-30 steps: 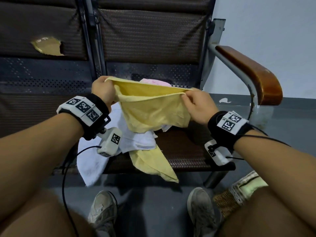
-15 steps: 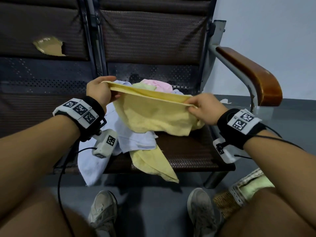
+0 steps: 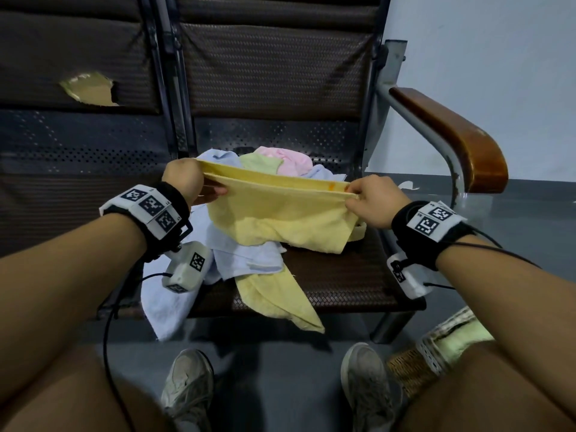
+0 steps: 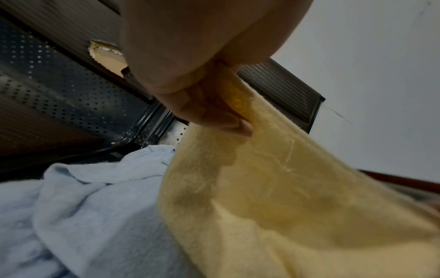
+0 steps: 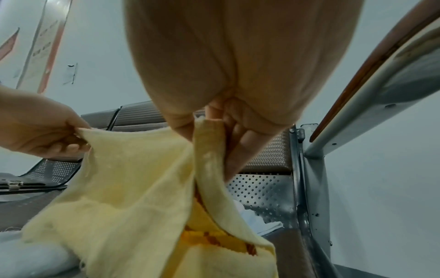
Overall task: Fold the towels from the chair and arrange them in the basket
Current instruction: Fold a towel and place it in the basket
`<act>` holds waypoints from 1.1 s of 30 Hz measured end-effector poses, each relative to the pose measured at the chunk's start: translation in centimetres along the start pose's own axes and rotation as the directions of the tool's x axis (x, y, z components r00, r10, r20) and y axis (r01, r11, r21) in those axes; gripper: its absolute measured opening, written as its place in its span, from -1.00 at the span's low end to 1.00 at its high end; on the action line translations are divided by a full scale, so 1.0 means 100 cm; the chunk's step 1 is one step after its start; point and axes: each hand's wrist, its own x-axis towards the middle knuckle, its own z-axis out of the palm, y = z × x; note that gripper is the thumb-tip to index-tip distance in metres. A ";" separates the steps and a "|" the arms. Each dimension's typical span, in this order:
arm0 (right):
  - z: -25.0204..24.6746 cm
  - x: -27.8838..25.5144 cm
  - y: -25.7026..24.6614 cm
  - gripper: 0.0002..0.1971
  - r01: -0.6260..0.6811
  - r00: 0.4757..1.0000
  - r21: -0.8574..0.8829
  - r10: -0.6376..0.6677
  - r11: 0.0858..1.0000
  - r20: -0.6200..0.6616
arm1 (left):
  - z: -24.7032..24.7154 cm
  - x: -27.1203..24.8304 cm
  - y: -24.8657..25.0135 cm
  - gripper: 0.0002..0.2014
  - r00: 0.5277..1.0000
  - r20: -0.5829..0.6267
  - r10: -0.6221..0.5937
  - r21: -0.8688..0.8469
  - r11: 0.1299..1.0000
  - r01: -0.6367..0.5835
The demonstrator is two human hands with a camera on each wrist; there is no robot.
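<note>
A yellow towel (image 3: 280,216) is stretched between both hands just above the chair seat (image 3: 343,272), its lower part lying on the pile. My left hand (image 3: 187,180) pinches its left corners; the left wrist view shows the fingers (image 4: 214,116) curled on the yellow towel (image 4: 273,188). At the other end my right hand (image 3: 371,198) pinches the right corners (image 5: 209,131). Under it lie a light blue towel (image 3: 243,257), a second yellow towel (image 3: 280,300) hanging off the seat front, and pink (image 3: 294,160) and green (image 3: 261,162) towels at the back.
A woven basket (image 3: 436,353) with a pale green cloth inside stands on the floor at lower right, beside my right shoe (image 3: 364,378). The wooden armrest (image 3: 452,135) rises right of the seat. A second seat (image 3: 62,198) adjoins on the left.
Both hands have moved apart and lowered, pulling the yellow towel's top edge straight and taut. The pink and green towels behind it have come into view.
</note>
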 end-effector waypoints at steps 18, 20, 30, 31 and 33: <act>-0.075 0.002 -0.030 -0.68 -0.009 0.971 0.339 0.089 0.941 -0.220 | -0.011 -0.036 0.071 -0.93 0.881 0.180 0.437 0.190 0.863 -0.467; -0.100 0.002 -0.039 -0.62 0.061 0.970 0.252 0.002 0.966 -0.243 | -0.015 -0.040 0.091 -0.90 0.852 0.141 0.504 0.249 0.815 -0.524; -0.195 -0.016 -0.069 -0.68 0.215 0.933 0.393 -0.069 0.894 -0.354 | -0.034 -0.070 0.173 -0.74 0.848 0.060 0.526 -0.009 0.850 -0.527; -0.199 -0.018 -0.071 -0.66 0.199 0.943 0.423 -0.055 0.884 -0.328 | -0.034 -0.070 0.178 -0.75 0.853 0.067 0.518 -0.029 0.856 -0.517; -0.204 -0.022 -0.075 -0.56 0.157 0.952 0.473 -0.006 0.867 -0.306 | -0.033 -0.067 0.182 -0.76 0.861 0.059 0.505 -0.054 0.863 -0.503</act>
